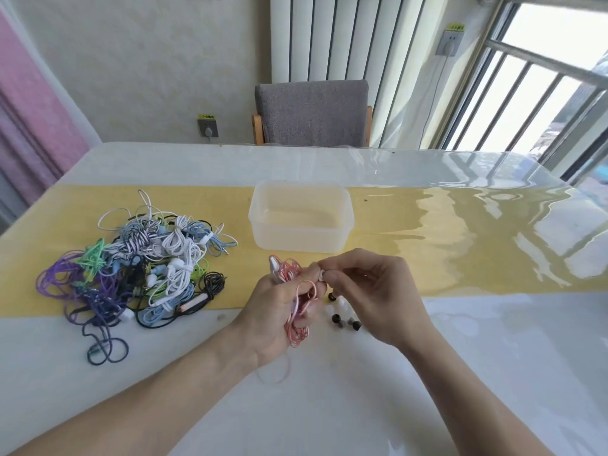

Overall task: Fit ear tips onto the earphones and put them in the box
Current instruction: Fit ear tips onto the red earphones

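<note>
Your two hands meeting over the near worktop, an earbud between them.

Your left hand grips the coiled pink earphones, its fingers curled round the cable; your right hand pinches a small pale ear tip at the bud with thumb and forefinger. Beyond on the worktop: the tangled heap of earphones at left, the clear box at centre, and loose ear tips just beneath your hands.
</note>
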`<state>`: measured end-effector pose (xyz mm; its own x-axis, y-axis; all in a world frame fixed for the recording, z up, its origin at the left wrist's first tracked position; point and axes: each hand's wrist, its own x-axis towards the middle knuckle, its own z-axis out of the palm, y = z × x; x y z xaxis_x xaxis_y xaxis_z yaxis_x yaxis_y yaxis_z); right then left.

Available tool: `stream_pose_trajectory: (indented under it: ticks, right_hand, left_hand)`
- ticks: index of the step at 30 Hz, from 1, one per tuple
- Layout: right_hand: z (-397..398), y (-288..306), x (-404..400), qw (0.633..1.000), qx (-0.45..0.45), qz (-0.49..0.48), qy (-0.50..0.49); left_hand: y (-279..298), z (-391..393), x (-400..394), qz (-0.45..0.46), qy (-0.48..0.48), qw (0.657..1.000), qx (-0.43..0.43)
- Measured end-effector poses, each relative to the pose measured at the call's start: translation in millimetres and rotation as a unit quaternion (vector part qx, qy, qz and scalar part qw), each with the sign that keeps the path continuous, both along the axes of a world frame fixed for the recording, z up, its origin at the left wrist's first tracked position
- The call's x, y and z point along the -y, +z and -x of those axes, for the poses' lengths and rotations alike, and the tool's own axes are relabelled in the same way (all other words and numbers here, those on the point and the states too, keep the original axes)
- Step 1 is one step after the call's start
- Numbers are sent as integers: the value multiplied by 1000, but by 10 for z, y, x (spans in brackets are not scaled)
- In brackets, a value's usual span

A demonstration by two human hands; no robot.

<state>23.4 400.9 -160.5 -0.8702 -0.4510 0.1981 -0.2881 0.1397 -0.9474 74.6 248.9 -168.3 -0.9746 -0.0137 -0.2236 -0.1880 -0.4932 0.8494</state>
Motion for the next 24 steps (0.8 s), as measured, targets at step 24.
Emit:
stream_pose_trajectory:
  ticks: [24]
  right_hand:
    - [-148,156,228,999,3,17,-27]
  left_hand:
    - [351,86,175,-8,69,997,-30]
